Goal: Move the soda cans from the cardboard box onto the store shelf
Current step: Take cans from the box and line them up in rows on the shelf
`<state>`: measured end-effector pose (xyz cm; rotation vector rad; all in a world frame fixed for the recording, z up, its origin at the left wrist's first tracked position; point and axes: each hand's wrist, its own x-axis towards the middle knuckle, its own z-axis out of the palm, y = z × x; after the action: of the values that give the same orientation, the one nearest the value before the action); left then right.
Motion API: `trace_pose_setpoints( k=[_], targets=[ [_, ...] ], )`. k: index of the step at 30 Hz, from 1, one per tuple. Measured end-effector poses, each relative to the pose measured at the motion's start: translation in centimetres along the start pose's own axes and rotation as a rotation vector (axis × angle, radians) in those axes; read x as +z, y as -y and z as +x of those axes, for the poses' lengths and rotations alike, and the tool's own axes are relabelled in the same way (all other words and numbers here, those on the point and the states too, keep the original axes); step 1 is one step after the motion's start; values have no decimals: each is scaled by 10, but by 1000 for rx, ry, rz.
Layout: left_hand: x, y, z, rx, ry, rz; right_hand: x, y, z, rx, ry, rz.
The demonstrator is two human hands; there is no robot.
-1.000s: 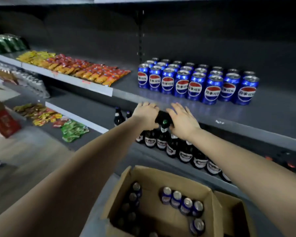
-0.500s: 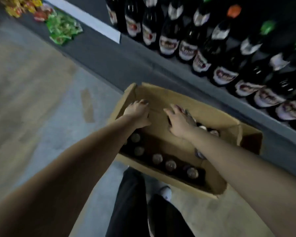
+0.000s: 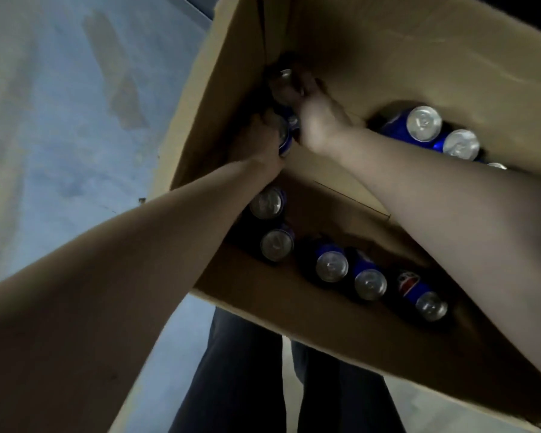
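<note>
Both hands down inside brown cardboard box [image 3: 231, 73], close together at far-left corner. Left hand [image 3: 256, 142] wrapped round blue cylindrical soda can [image 3: 285, 139], silver lid showing. Right hand [image 3: 316, 120] on second can [image 3: 283, 77] just beyond; grip too blurred to tell. More upright cans behind left wrist [image 3: 267, 203] and right of right hand [image 3: 423, 123]. Smooth grey floor [image 3: 60, 104] left of box.

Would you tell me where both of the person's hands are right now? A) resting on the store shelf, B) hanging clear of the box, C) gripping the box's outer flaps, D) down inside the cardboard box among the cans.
D: the left hand and right hand reach inside the cardboard box, closing around blue soda cans near its far corner.
</note>
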<state>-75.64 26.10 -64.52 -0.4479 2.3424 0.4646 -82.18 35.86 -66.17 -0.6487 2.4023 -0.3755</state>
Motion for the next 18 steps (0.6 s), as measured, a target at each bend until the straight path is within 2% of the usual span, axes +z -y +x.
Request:
trace_pose_setpoints(
  k=[6,9,15,18],
  targets=[
    [14,2,11,-23,-121,-129,7,-3,12,-32,-48,-24],
    [9,-1,12,-1,-92,-114,3,-2,4,56,-126,-39],
    [-11,-7,-11,29,-55,-113,-8,-3,-29,205,-120,-85],
    [-25,-14,-35,83,-31,-146,-24,-8,-58,172,-102,-73]
  ],
)
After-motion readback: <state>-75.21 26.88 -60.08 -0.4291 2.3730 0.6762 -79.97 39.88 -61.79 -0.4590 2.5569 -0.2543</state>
